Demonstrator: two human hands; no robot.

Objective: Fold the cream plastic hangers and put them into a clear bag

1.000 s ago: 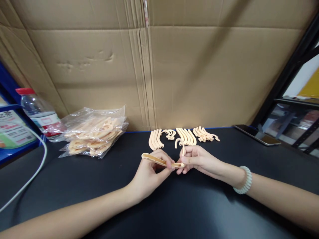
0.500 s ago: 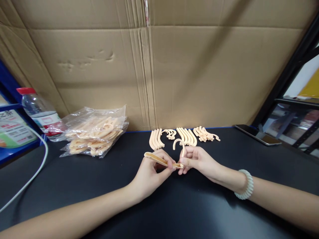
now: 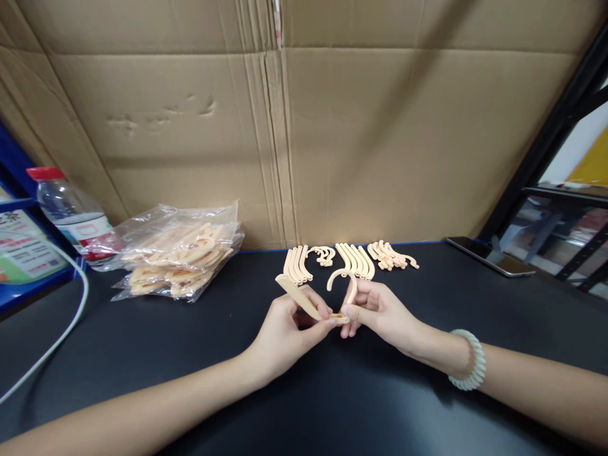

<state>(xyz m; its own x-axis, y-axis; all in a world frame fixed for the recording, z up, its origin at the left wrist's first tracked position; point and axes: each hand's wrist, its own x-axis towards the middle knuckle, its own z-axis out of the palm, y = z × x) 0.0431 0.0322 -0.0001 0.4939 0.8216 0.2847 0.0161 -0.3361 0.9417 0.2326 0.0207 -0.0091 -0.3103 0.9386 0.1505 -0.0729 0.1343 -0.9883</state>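
My left hand (image 3: 289, 332) is closed in a pinch on a beige hanger arm (image 3: 298, 296), a long flat piece whose free end points up and left. Facing it, my right hand (image 3: 384, 313) pinches a curved beige hanger hook (image 3: 352, 292), its bend arching up and to the left. The arm's lower end and the hook's base meet between my fingertips; the fingers partly hide the joint. Just behind, on the black table (image 3: 304, 405), lie two rows of hanger arms (image 3: 297, 265), (image 3: 355, 261) and two small piles of hooks (image 3: 323, 256), (image 3: 389, 254).
Clear bags of beige hanger parts (image 3: 183, 253) lie at the left, beside a red-capped bottle (image 3: 78, 215). A white cable (image 3: 78, 304) runs down the left edge. A phone (image 3: 489, 256) rests at the back right by a black rack (image 3: 546, 133). A cardboard wall (image 3: 403, 126) stands behind.
The hanger arm has turned in my left fingers, showing more of its flat side. The hook has tilted and its bend shows wider. Both hands stay in nearly the same place.
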